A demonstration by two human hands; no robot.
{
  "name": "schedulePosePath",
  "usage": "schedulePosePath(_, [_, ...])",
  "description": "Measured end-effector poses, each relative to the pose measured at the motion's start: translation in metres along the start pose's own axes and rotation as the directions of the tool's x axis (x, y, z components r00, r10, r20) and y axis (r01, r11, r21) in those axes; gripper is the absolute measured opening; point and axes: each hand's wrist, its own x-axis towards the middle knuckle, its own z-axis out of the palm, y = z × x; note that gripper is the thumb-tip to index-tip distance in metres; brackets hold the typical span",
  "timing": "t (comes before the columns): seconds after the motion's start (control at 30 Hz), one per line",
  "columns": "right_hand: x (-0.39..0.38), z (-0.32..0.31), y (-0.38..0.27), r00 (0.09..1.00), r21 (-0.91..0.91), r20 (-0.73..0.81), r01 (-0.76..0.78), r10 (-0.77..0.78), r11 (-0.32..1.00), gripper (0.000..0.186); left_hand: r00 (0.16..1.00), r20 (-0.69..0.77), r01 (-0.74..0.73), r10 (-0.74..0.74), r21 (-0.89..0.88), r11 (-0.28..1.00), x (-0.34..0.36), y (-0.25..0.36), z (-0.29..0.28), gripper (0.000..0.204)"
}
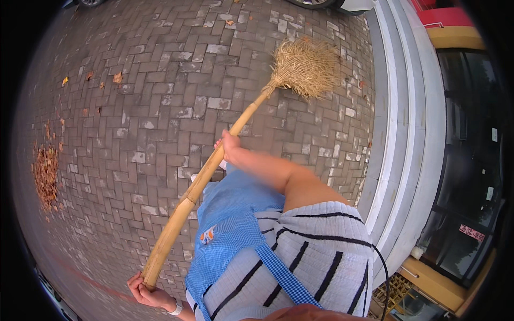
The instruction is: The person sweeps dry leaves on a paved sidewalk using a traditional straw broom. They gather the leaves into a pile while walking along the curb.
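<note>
A straw broom with a long bamboo handle runs diagonally across the view, its fanned bristle head over the brick paving near the grey steps. My right hand grips the handle about two thirds of the way toward the bristles, the forearm slightly blurred. Low at the lower left, my left hand, with a watch on the wrist, is closed on the handle's butt end. A blue checked apron over a striped top covers my body below the handle.
Brick paving holds scattered dry leaves and a leaf pile at the far left. Grey steps rise along the right to a dark glass door in yellow framing. Vehicle wheels show at the top edge.
</note>
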Motion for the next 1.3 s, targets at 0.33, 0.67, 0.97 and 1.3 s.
schedulePosePath(0.33, [-0.138,0.163,0.255,0.8,-0.593,0.472,-0.022,0.37,0.805,0.015,0.632,-0.77,0.434,-0.088,0.257,0.864,-0.081,-0.042,-0.16,0.023])
schedulePosePath(0.67, [-0.16,0.133,0.251,0.775,-0.635,0.507,0.04,0.377,0.772,0.016,0.604,-0.763,0.366,-0.228,0.011,0.931,-0.111,-0.184,-0.212,0.024])
schedulePosePath(0.97, [0.013,0.048,0.044,0.948,-0.281,0.263,-0.1,0.177,0.955,0.01,0.888,-0.414,0.132,-0.202,-0.191,0.973,-0.034,-0.183,-0.043,0.022])
schedulePosePath(1.3, [0.142,-0.089,-0.314,0.992,0.114,0.118,-0.052,0.039,0.992,0.015,0.969,0.243,0.054,0.048,-0.394,0.918,0.053,0.052,0.295,0.011])
